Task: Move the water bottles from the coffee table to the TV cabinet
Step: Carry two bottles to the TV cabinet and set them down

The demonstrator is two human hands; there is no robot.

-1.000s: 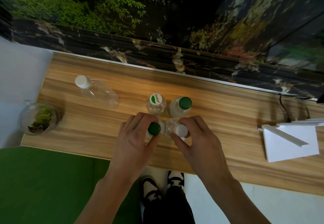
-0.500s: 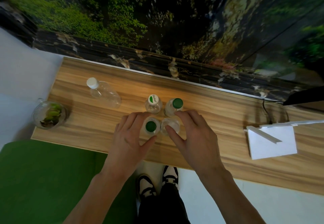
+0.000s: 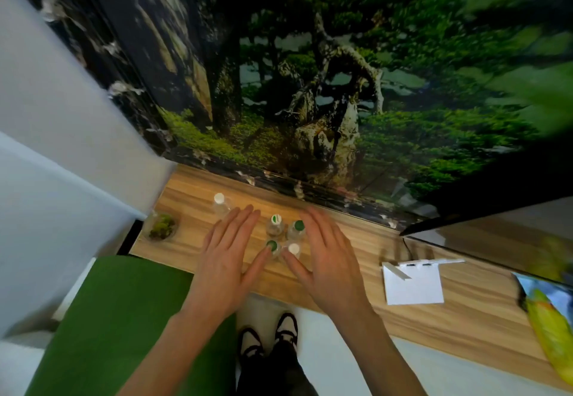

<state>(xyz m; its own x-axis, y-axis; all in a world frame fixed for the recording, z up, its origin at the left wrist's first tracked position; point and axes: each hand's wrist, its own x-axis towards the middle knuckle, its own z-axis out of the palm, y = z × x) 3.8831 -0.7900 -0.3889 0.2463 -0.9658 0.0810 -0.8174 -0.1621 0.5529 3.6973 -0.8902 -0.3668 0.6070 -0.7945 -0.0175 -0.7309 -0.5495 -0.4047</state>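
Several small clear water bottles stand in a tight cluster on the wooden TV cabinet (image 3: 356, 250): a green-capped bottle (image 3: 272, 245) and a white-capped bottle (image 3: 293, 248) in front, a green-and-white-capped bottle (image 3: 275, 221) and another green-capped bottle (image 3: 298, 227) behind. A larger white-capped bottle (image 3: 220, 202) stands apart at the left. My left hand (image 3: 228, 251) hovers left of the cluster with fingers straight, its thumb by the front green cap. My right hand (image 3: 325, 253) hovers to the right, fingers straight. Neither holds anything.
A glass bowl with green plants (image 3: 162, 227) sits at the cabinet's left end. A white folded card (image 3: 414, 284) lies to the right, with a colourful packet (image 3: 548, 318) and a dark screen edge (image 3: 483, 219) further right. A green seat (image 3: 117, 318) lies below left.
Both hands let go of the two front bottles, opened flat and spread apart. The camera tilted up, showing more of the tree mural.
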